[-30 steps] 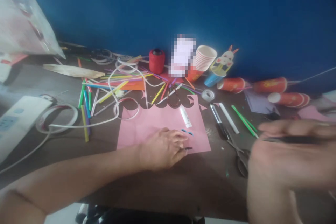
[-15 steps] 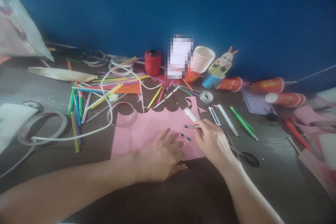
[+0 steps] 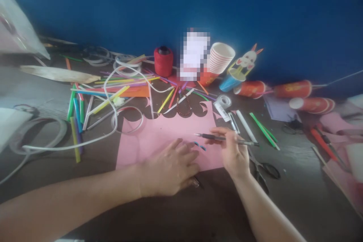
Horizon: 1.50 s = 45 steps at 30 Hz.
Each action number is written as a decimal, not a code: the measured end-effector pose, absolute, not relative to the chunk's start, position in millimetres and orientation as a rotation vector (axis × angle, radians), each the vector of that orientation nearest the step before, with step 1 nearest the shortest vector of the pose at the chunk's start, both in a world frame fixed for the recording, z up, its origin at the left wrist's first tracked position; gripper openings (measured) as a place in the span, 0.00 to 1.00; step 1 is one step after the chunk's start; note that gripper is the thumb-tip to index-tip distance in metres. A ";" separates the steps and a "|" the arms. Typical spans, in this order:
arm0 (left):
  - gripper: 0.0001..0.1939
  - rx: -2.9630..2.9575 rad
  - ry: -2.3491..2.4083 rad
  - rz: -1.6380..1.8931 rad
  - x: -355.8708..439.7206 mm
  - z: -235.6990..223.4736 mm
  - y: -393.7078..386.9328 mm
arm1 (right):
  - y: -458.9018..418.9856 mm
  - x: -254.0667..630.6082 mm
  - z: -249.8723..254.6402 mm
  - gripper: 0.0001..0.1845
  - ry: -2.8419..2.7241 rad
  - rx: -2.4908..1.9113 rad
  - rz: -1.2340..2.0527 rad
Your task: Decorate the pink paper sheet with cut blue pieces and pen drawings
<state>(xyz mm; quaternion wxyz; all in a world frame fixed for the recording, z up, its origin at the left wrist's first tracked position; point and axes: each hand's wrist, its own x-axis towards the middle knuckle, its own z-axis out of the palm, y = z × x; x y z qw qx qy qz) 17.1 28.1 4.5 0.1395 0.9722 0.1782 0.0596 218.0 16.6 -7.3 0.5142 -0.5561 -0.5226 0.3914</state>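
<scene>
A sheet of pink paper (image 3: 150, 132) with a scalloped far edge lies on the dark table. My left hand (image 3: 176, 166) rests on it near its front edge, fingers stretched out. A small shiny object (image 3: 196, 182) peeks out beside that hand's lower edge, too little of it visible to name. Between thumb and fingers, my right hand (image 3: 234, 153) grips a pen (image 3: 211, 136), its tip pointing left over the paper. Two small blue curved marks or pieces (image 3: 200, 146) show on the paper under the pen. Scissors (image 3: 259, 168) lie to the right of my right hand.
Coloured straws (image 3: 127, 81) and a white cable (image 3: 70, 145) clutter the left. Along the back stand a red thread spool (image 3: 163, 62), stacked paper cups (image 3: 222, 58) and a blue cup with a rabbit figure (image 3: 232, 79). A tape roll (image 3: 225, 101) and green straws (image 3: 263, 130) lie right.
The pen has swung into fuller view in my right hand, which has turned and shifted slightly right. A white labelled piece now lies farther back, by the tape roll. My left hand stays on the paper.
</scene>
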 end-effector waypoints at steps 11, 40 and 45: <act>0.16 2.786 0.517 0.203 16.3 0.1 19.9 | 18.8 207.0 -13.1 0.10 -1.595 -1.514 0.811; 0.14 2.786 0.504 0.250 17.7 -4.4 21.8 | 22.7 205.6 -11.6 0.11 -1.784 -1.583 0.687; 0.14 2.786 0.505 0.250 17.2 -2.8 22.7 | 23.3 205.8 -11.7 0.11 -1.750 -1.576 0.684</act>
